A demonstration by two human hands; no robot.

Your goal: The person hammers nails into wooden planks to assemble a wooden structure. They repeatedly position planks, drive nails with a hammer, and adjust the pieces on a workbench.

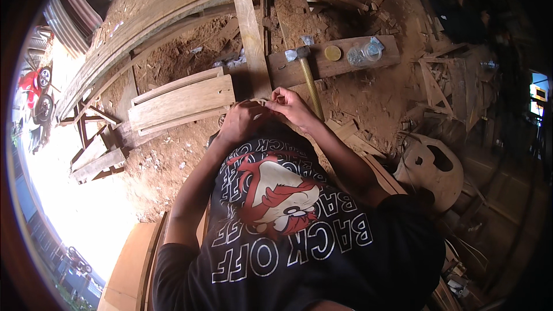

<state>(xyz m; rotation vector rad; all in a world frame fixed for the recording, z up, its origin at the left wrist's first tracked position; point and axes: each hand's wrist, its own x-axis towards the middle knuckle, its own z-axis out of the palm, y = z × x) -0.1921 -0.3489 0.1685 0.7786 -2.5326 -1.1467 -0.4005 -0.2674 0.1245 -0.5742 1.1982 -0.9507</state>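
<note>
One left grip (241,120) and one right grip (292,107) are counted, two in all; one hammer (308,76), one round yellow disc (333,53) and, at far left, one red motorcycle (31,85) are seen.

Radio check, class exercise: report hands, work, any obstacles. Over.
Left hand and right hand close together. Anything held: hidden or too small to tell. Nearby: hammer by right hand, wooden piece by left.

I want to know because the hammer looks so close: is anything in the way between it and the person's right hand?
Nothing visible stands between the right hand and the hammer, whose handle lies just to that hand's right. The left hand is on the other side.
</note>
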